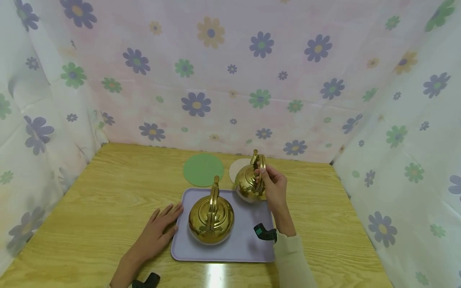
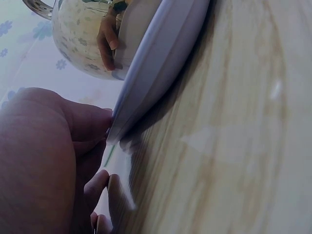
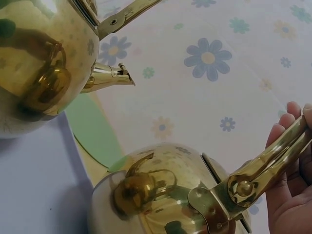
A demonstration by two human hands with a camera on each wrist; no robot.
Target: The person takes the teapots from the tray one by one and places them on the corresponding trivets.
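My right hand grips the handle of a smaller shiny gold kettle, its fingers curled round the handle in the right wrist view. This kettle overlaps the tray's far right corner and the beige round mat in the head view. A larger gold kettle stands on the left half of the lilac tray, spout toward the back. My left hand lies at the tray's left edge, fingers extended; in the left wrist view the thumb touches the rim.
A green round mat lies on the wooden table behind the tray, beside the beige one. Flowered cloth hangs along the table's back and both sides. Each wrist wears a black strap device.
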